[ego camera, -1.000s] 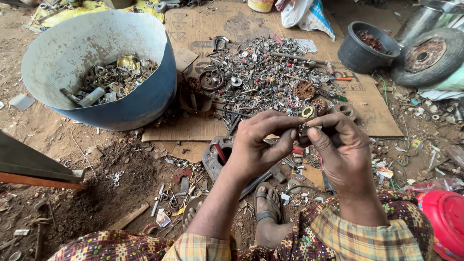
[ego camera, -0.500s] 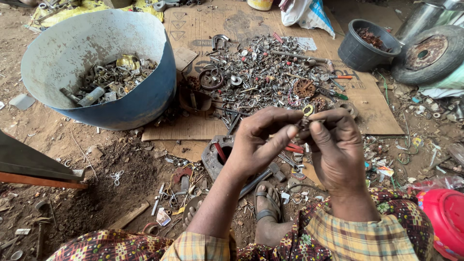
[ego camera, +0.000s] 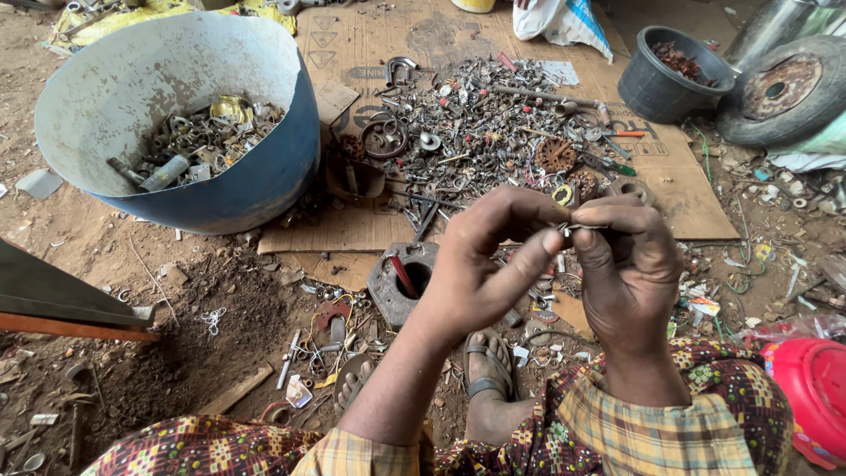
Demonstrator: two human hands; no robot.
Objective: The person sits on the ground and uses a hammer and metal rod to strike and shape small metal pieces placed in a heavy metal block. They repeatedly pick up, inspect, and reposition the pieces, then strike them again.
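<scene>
Currently pinching a small metal piece [ego camera: 573, 227] between fingertips of left hand [ego camera: 480, 264] and right hand [ego camera: 630, 273], held above the scrap pile [ego camera: 493, 123] on the cardboard sheet [ego camera: 352, 44]. Tiny grip area: likely to slip and vanish into the litter below. Sharp scrap near bare feet. Blue tub [ego camera: 176, 123] to the left, black bucket [ego camera: 670, 70] and old wheel [ego camera: 784, 88] to the right; little open room between.

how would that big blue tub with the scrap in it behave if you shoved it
The blue tub already lies tilted, so it would probably rock or roll on its round wall. The metal scrap pooled low inside likely makes it heavy and would shift and spill toward the open mouth.
</scene>
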